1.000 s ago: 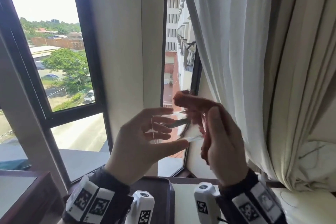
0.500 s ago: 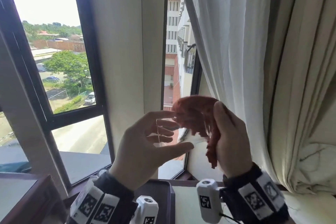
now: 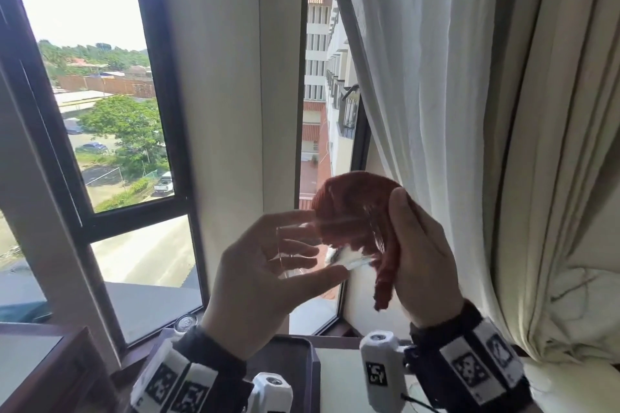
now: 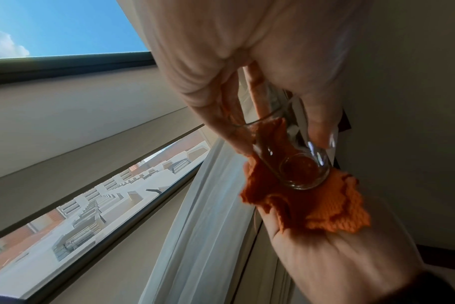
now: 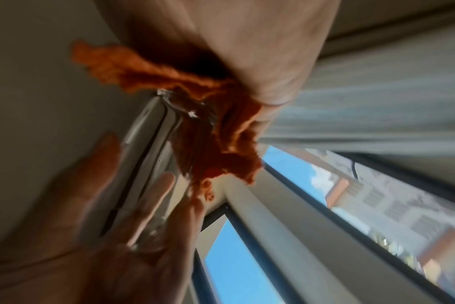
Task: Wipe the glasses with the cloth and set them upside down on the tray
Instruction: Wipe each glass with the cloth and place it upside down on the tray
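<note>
**Glass held sideways at the window, orange cloth around one end**

The left hand (image 3: 258, 282) is holding a clear drinking glass (image 3: 295, 250) up in the air, in front of the window corner. The glass is lying sideways between the two hands. The fingers (image 3: 295, 250) of this hand are curving around one end of it and the thumb is pressing from below.

The right hand (image 3: 422, 255) is gripping an orange knitted cloth (image 3: 352, 208) and is pressing it against the other end of the glass. In the left wrist view the cloth (image 4: 312, 205) is bunching behind the thick base of the glass (image 4: 296, 160), and a small part of it is also showing through the glass wall. The right wrist view is blurred, so it is not clear how far the cloth (image 5: 208, 127) is going around the glass.

Below the left wrist a dark tray (image 3: 295, 362) is lying on a pale tabletop (image 3: 339, 379), which is showing between the two wrists. Just behind the left wrist something small and round with a clear shine (image 3: 186, 323) is standing near the window sill; I cannot tell what it is.

Behind the hands there is a window with black frames (image 3: 167, 151), and trees, parked cars and a white building are seen outside. A pale wall column (image 3: 221, 94) is dividing the two panes. To the right of the right hand a white curtain (image 3: 453, 111) is hanging down.
</note>
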The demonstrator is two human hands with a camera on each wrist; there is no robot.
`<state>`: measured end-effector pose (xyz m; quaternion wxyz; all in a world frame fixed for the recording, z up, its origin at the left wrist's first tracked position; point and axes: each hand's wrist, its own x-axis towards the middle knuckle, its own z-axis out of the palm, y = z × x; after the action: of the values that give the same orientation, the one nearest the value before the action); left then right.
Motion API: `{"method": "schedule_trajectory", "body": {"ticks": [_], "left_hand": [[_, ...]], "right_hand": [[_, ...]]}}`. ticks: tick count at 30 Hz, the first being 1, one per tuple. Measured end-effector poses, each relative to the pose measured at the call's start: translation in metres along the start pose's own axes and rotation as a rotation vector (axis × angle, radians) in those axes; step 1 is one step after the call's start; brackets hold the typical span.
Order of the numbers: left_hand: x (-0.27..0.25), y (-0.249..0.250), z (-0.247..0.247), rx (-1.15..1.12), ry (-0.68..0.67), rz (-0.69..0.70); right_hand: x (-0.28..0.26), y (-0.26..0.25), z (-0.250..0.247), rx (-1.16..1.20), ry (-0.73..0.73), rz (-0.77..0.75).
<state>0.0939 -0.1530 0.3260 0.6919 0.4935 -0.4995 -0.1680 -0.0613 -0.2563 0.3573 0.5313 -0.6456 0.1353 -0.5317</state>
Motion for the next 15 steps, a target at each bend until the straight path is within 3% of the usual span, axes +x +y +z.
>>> {"method": "schedule_trajectory", "body": {"ticks": [3,7,11,15], "left_hand": [[0.003,0.0,0.005,-0.03,0.053,-0.016],[0.006,0.0,0.016,0.007,0.129,-0.192],[0.011,-0.003,0.023,0.005,0.015,-0.441],[0.018,0.005,0.027,-0.128,-0.106,-0.557]], "right_hand": [[-0.011,0.014,0.005,0.15,0.054,0.126],[-0.027,0.03,0.019,0.17,0.107,0.128],[-0.022,0.021,0.017,-0.035,0.065,-0.014],[-0.023,0.021,0.011,-0.24,-0.043,-0.172]]}}
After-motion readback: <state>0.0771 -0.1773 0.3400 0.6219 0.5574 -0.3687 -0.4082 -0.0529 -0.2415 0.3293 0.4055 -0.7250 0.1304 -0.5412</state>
